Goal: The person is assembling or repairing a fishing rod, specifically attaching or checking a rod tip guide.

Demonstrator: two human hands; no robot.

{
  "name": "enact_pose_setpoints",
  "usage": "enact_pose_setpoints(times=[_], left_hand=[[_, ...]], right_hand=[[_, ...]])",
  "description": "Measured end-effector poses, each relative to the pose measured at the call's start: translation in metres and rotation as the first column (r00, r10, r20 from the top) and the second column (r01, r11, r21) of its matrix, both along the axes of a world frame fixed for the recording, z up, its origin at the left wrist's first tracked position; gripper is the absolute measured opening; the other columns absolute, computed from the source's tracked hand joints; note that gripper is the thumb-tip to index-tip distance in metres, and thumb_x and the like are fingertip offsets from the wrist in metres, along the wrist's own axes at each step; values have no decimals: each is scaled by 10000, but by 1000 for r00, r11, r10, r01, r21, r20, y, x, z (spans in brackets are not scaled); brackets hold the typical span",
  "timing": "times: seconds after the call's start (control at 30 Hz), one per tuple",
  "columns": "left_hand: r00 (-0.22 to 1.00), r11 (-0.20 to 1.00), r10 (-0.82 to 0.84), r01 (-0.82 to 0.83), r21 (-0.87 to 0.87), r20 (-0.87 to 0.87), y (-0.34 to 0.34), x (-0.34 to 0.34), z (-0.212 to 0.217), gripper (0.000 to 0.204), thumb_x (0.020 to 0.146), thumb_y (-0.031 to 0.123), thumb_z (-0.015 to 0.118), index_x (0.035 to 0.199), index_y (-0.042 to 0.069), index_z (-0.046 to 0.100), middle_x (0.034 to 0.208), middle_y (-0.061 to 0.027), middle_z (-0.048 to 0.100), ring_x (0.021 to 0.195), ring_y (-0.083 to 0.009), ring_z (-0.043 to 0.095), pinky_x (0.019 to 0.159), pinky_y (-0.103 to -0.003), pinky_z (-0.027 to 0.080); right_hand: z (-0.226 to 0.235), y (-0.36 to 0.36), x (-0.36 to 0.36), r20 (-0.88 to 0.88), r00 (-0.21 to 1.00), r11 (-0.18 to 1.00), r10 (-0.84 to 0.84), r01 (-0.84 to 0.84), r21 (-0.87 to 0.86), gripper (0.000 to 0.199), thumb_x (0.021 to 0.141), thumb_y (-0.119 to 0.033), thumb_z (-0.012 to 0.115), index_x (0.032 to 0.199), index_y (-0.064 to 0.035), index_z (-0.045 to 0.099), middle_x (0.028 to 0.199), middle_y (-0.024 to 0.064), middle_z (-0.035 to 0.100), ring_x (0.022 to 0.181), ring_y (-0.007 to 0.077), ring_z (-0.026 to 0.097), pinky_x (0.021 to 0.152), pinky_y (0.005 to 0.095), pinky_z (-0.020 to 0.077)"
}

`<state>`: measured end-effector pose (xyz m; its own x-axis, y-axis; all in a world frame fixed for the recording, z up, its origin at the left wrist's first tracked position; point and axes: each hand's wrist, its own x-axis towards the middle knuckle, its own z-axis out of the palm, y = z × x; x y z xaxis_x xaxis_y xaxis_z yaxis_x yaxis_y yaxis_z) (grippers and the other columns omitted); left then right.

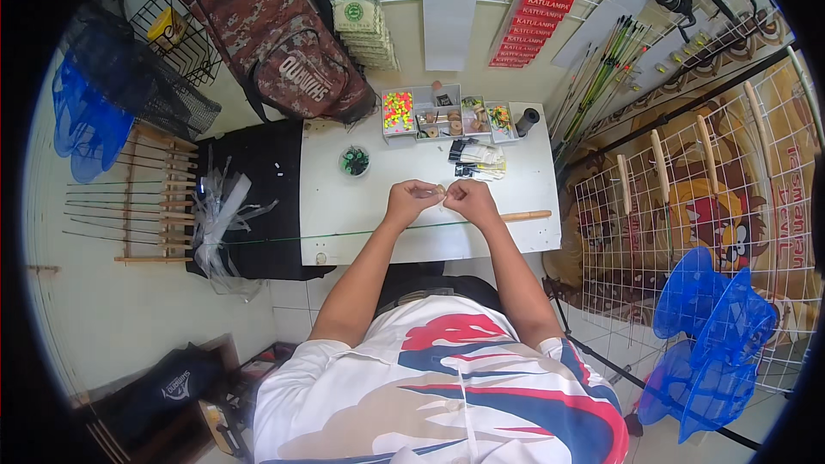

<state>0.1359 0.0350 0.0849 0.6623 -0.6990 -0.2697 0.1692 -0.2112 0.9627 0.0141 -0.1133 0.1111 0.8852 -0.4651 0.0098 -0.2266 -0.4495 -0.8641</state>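
Above the white table, my left hand (416, 203) and my right hand (472, 201) meet fingertip to fingertip. Both are closed in a pinch around something tiny and pale, too small to name. Just on the near side of them, a thin green fishing rod (361, 233) lies across the table, its wooden handle (526, 216) to the right. Beyond my right hand are small black, white and yellow packets (478, 159). A round clear tub (353, 161) with dark green pieces stands past my left hand.
At the table's back, a sectioned white tray (423, 139) holds bright beads and cork-coloured spools beside a dark cylinder (527, 122). A camouflage rod bag (301, 69) leans at back left. Clear plastic strips (225, 219) hang at left. Rods (601, 77) and blue nets (713, 326) are at right.
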Motion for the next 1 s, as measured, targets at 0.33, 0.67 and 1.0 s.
enact_pose_setpoints(times=[0.33, 0.67, 1.0], left_hand=[[996, 996, -37, 30, -86, -78, 1, 5, -1, 236, 783, 53, 798, 986, -15, 700, 909, -88, 725, 801, -134, 689, 743, -263, 555], [960, 989, 57, -91, -112, -274, 18, 17, -18, 316, 847, 103, 735, 1126, -27, 663, 999, -107, 706, 897, -181, 691, 824, -297, 570], [959, 996, 22, -46, -76, -284, 20, 14, -19, 371, 899, 120, 688, 1234, -22, 620, 1136, -113, 673, 1018, -183, 660, 870, -299, 560]], right_hand=[[-11, -6, -2, 50, 993, 992, -104, 100, 82, 142, 714, -98, 763, 786, -2, 686, 681, 55, 656, 626, 98, 599, 618, 250, 500], [-16, -32, -8, 24, 986, 978, -167, 162, 132, 133, 714, -101, 751, 770, -11, 671, 706, 34, 656, 677, 94, 595, 666, 253, 494], [-51, -36, -10, -11, 983, 892, -182, 170, 418, 109, 809, -136, 717, 829, -39, 669, 739, 14, 632, 689, 74, 588, 501, 239, 510]])
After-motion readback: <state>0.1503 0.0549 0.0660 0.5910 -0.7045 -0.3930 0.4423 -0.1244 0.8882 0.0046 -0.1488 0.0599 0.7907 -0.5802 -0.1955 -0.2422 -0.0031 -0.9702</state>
